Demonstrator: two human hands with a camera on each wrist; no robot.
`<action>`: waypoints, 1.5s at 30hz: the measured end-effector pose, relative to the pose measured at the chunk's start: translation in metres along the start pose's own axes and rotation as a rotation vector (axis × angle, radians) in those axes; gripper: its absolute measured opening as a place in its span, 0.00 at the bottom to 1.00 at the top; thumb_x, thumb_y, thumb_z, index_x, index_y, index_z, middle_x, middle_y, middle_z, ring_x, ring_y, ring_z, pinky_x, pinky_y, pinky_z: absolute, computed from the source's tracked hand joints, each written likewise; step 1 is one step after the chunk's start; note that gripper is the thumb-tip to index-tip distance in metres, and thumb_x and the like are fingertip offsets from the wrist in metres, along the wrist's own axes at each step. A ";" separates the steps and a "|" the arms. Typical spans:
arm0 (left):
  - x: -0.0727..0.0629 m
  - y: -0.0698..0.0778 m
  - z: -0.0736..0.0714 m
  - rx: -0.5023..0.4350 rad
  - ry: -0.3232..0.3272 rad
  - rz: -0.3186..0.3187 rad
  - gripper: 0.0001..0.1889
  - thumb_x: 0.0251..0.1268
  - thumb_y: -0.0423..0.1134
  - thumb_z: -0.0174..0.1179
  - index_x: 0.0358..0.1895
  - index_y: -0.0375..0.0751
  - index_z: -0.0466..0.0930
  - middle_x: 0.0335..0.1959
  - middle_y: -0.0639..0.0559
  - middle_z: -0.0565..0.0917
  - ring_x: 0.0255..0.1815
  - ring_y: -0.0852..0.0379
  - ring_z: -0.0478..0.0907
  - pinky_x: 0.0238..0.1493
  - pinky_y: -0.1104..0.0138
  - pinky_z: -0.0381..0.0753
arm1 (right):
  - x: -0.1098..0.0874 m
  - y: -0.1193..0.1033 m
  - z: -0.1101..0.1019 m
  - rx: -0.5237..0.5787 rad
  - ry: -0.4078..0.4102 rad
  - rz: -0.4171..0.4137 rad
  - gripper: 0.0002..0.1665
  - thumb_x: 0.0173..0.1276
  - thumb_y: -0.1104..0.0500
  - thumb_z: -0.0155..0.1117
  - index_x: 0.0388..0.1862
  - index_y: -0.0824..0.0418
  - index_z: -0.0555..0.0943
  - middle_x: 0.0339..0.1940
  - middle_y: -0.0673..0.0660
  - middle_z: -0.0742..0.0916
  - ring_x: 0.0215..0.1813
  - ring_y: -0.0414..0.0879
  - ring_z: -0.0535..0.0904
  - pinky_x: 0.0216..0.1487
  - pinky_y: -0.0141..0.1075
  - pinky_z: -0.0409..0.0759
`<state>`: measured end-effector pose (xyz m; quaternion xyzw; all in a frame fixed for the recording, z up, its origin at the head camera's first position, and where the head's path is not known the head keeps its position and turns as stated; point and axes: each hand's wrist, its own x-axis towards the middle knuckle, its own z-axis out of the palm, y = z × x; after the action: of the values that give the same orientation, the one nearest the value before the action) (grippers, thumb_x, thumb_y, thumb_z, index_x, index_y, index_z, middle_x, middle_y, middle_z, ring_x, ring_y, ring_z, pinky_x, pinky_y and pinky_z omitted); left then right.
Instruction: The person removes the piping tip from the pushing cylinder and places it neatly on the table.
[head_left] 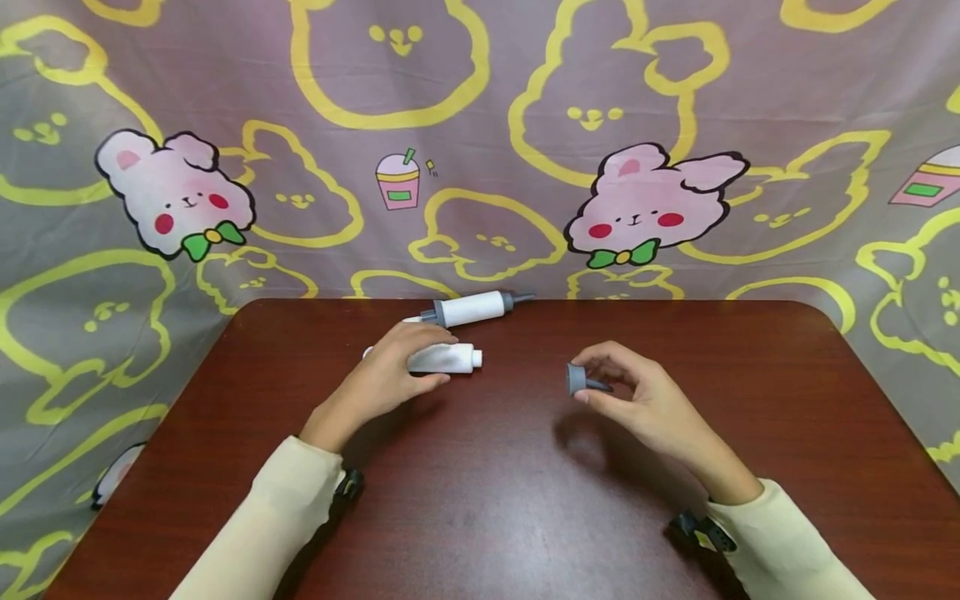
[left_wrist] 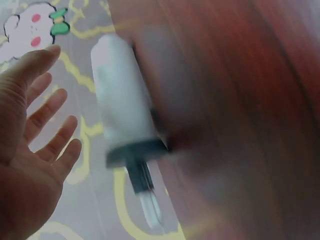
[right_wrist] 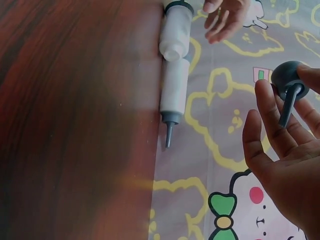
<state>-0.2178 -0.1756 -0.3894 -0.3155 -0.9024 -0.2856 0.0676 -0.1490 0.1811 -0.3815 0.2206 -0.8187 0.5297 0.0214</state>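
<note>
My left hand (head_left: 386,367) curves over a white syringe barrel (head_left: 453,358) at the table's back left, its bare neck pointing right. In the left wrist view, the fingers (left_wrist: 59,102) are spread and stand apart from this barrel (left_wrist: 122,95), which is blurred and shows a dark flange and plunger at its lower end. Over the table at right, my right hand (head_left: 641,396) pinches a grey nozzle cap (head_left: 576,379) between thumb and fingers. The right wrist view shows the cap's thin spout (right_wrist: 288,107) pointing away from the fingertips.
A second white syringe (head_left: 474,308), with a grey nozzle fitted, lies along the table's back edge behind the first. The dark red wooden table (head_left: 495,483) meets a patterned curtain (head_left: 510,150) at the back.
</note>
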 end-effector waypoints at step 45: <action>0.028 0.105 0.053 -0.256 0.135 0.177 0.23 0.60 0.41 0.78 0.59 0.44 0.85 0.55 0.53 0.89 0.59 0.59 0.83 0.64 0.62 0.81 | 0.006 -0.005 0.007 -0.008 0.024 -0.044 0.16 0.69 0.66 0.73 0.51 0.57 0.80 0.41 0.51 0.87 0.41 0.42 0.85 0.46 0.31 0.82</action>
<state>-0.1733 -0.0643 -0.3748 -0.3799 -0.8206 -0.4119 0.1123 -0.1508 0.1716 -0.3784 0.2324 -0.8154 0.5284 0.0437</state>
